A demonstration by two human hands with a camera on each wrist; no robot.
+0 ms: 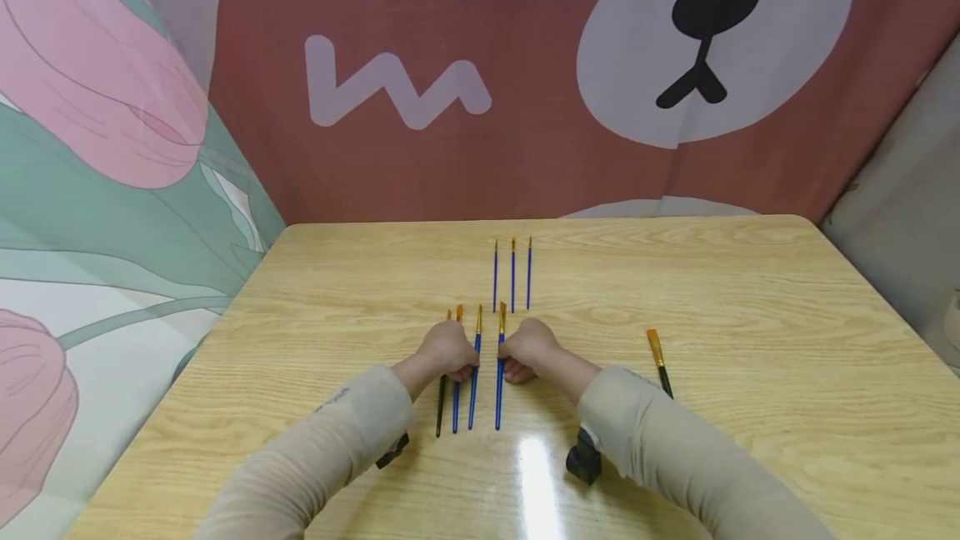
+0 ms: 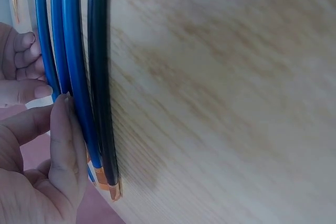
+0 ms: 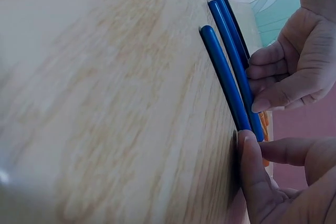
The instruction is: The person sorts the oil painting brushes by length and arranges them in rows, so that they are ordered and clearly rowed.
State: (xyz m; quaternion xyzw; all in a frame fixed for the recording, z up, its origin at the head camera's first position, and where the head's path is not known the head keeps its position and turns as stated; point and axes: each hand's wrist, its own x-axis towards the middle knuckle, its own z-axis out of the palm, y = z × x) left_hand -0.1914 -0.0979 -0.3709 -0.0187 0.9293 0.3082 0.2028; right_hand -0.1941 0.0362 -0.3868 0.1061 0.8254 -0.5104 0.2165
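My left hand pinches a blue paintbrush between thumb and fingers. Left of it lie another blue paintbrush and a dark-handled paintbrush, both partly covered by that hand. Across a narrow gap, my right hand pinches a further blue paintbrush by its handle. All of these lie side by side, bristles pointing away from me. In the right wrist view, thumb and index finger meet at the handle of the nearest blue paintbrush.
Three thin blue paintbrushes lie in a row farther back on the wooden table. A dark-handled paintbrush with orange bristles lies to the right, partly behind the right sleeve. A printed curtain hangs beyond the table's back edge.
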